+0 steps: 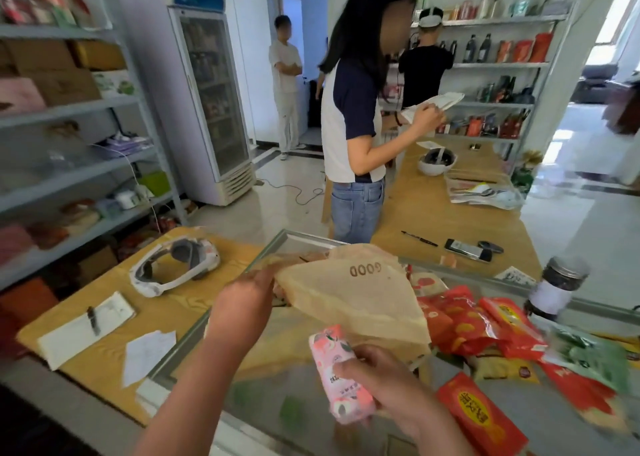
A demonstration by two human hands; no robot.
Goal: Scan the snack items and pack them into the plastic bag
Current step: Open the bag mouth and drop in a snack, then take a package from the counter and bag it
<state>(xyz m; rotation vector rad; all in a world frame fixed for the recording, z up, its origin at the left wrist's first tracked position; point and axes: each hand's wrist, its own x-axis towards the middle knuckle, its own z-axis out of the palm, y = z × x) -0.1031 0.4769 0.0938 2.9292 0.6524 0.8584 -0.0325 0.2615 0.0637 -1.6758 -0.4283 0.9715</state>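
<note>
The left hand [242, 301] pinches the left edge of the plastic bag [353, 303] and holds it up over the glass counter [277, 407]. The bag is thin and tan, with the word GOOD on it upside down. The right hand [375, 381] has its fingers and thumb curled round a pink snack pack [337, 376]. The pack is up off the counter, just under the low edge of the bag. I cannot tell if the pack touches the bag. To the right, a heap of red snack packs [467, 320] lies on the glass, close behind the bag. A yellow pack [502, 371] lies under the heap's front edge, and a flat red pack [481, 417] lies near the right hand. A green pack [595, 355] is further right, but it is blurry. A jar [557, 289] with a dark lid stands up straight behind the red packs. On the wooden table [221, 272] to the left lie a white headset [173, 265], a notebook [83, 331] with a pen [93, 320] on top, and a loose slip of paper [147, 355]. Past the counter a person in jeans [353, 126] stands beside a long table [433, 206] and holds some papers. A phone [467, 249] lies on that table. A tall fridge [211, 109] stands at the back, and shelves [69, 109] full of boxes run along the left wall.
</note>
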